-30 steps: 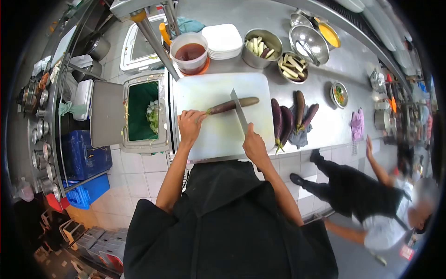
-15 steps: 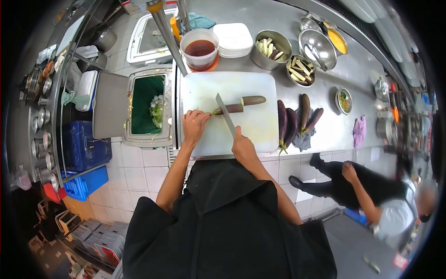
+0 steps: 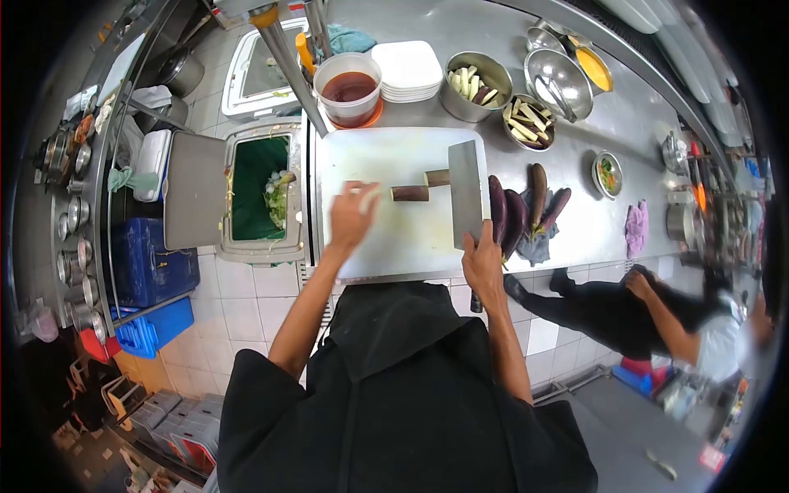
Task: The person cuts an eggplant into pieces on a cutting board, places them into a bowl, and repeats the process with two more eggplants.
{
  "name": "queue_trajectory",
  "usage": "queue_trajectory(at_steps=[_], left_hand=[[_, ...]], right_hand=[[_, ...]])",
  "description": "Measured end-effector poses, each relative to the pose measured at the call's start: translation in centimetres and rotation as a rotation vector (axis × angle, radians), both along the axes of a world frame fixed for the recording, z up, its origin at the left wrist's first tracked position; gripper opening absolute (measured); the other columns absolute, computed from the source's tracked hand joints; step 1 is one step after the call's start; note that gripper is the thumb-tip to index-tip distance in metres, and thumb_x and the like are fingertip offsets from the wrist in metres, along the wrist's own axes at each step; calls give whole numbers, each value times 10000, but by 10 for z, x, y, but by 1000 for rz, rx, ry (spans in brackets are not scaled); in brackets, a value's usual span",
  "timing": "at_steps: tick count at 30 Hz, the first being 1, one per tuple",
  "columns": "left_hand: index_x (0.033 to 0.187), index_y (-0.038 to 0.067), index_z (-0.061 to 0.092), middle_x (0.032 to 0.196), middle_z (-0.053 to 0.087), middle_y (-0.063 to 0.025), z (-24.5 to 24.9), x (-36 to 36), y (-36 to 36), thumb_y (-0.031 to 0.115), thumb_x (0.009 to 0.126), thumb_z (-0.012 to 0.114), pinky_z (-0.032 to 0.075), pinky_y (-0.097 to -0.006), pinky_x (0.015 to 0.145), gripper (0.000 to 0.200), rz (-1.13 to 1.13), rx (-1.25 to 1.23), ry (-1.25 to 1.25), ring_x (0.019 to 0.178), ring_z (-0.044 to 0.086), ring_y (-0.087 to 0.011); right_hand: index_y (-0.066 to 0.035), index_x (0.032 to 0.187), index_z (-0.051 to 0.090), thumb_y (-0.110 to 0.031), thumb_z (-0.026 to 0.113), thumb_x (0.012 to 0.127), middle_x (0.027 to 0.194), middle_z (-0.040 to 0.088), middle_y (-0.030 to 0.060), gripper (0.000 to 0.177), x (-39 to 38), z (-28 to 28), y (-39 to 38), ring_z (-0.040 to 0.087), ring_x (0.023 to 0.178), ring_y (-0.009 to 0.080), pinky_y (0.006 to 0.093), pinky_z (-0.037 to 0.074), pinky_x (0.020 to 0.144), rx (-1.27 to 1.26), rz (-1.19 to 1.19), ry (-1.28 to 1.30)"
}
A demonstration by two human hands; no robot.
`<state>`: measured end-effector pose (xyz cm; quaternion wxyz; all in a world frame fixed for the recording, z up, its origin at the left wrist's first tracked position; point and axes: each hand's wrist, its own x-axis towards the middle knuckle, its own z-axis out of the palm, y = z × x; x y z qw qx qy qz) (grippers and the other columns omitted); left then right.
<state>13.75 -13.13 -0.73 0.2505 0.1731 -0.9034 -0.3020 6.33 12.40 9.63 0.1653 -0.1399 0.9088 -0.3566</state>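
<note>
On the white cutting board [image 3: 370,255] lies a short cut piece of eggplant [image 3: 410,194]. Behind it to the right is another eggplant piece [image 3: 437,177], partly covered by the cleaver. My right hand [image 3: 485,259] grips the cleaver [image 3: 467,193], its broad blade face turned up over the board's right side. My left hand [image 3: 352,218] is over the left part of the board, beside the short piece and apart from it. Its fingers are stretched out and blurred, with nothing visible in them. Several whole eggplants [image 3: 515,218] lie just right of the board.
Left of the board stands an open bin with a green liner [image 3: 251,193] and scraps inside. Behind are a tub of reddish liquid [image 3: 348,86], stacked white trays [image 3: 406,70], and a pot [image 3: 475,103] and bowl [image 3: 528,123] of cut eggplant. A co-worker [image 3: 674,320] is at right.
My left hand has let go of the eggplant's stem end, and an end piece now shows in the bin. The cleaver has moved right, its blade turned flat. The co-worker has shifted.
</note>
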Motion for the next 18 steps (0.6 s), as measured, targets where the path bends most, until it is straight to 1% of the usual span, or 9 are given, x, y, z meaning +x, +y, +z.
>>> queue_trajectory(at_steps=[1, 2, 3, 5, 6, 8, 11, 14, 18], left_hand=[[1149, 175, 704, 1086, 629, -84, 2, -14, 23, 216, 897, 707, 488, -433, 725, 256, -76, -21, -5, 770, 619, -291], [1155, 164, 696, 1085, 626, -87, 10, -24, 43, 201, 891, 697, 482, -426, 767, 267, -122, -20, -92, 832, 626, -289], [1155, 164, 696, 1085, 626, -87, 8, -32, 55, 201, 891, 697, 482, -426, 767, 267, -126, -19, -92, 832, 626, -289], [1119, 163, 709, 1123, 615, -66, -2, -45, 70, 197, 902, 689, 502, -421, 772, 220, -111, -115, 10, 876, 632, -284], [1119, 163, 709, 1123, 615, -66, -7, -44, 67, 197, 902, 689, 502, -421, 772, 220, -115, -114, 13, 876, 632, -284], [1086, 138, 703, 1090, 635, -68, -15, -36, 52, 130, 894, 668, 482, -408, 818, 195, -274, -61, 19, 985, 625, -284], [1044, 117, 702, 1078, 643, -63, -21, -22, 34, 113, 888, 671, 486, -402, 843, 159, -360, -109, 126, 981, 626, -284], [1038, 111, 702, 1062, 647, -64, -24, -25, 29, 115, 883, 681, 487, -392, 862, 156, -316, -81, 217, 980, 627, -278], [1039, 117, 704, 1073, 638, -66, -32, -26, 27, 104, 872, 679, 476, -396, 879, 169, -298, -61, 201, 987, 621, -273]], right_hand=[[13, 1154, 407, -123, 566, 983, 755, 625, 329, 270, -2, 0, 3, 617, 745, 531, 552, 445, 629, 12, -7, 21], [15, 1142, 408, -118, 567, 981, 760, 627, 328, 262, -3, 4, 5, 616, 742, 533, 556, 444, 631, 15, -9, -6], [15, 1142, 408, -118, 567, 981, 760, 627, 328, 262, -2, 5, 6, 616, 742, 533, 556, 444, 631, 17, -12, -6], [18, 1111, 361, -87, 527, 993, 690, 593, 330, 229, -1, 7, 10, 596, 717, 550, 580, 416, 602, 26, 94, 22], [18, 1111, 361, -87, 527, 993, 690, 593, 330, 229, 1, 6, 12, 596, 717, 550, 580, 416, 602, 27, 90, 25], [20, 1124, 366, -79, 526, 989, 682, 591, 333, 232, 9, -2, 15, 594, 703, 546, 595, 414, 601, 31, 134, 82], [20, 1143, 363, -72, 523, 984, 685, 593, 338, 243, 19, -6, 12, 590, 697, 548, 606, 410, 600, 43, 166, -7], [-2, 1147, 361, -88, 513, 986, 695, 601, 334, 237, 24, -17, 5, 591, 705, 550, 616, 424, 616, 77, 211, -54], [-22, 1130, 371, -93, 502, 986, 705, 615, 314, 207, 22, -18, -6, 603, 705, 538, 623, 443, 633, 123, 283, -53]])
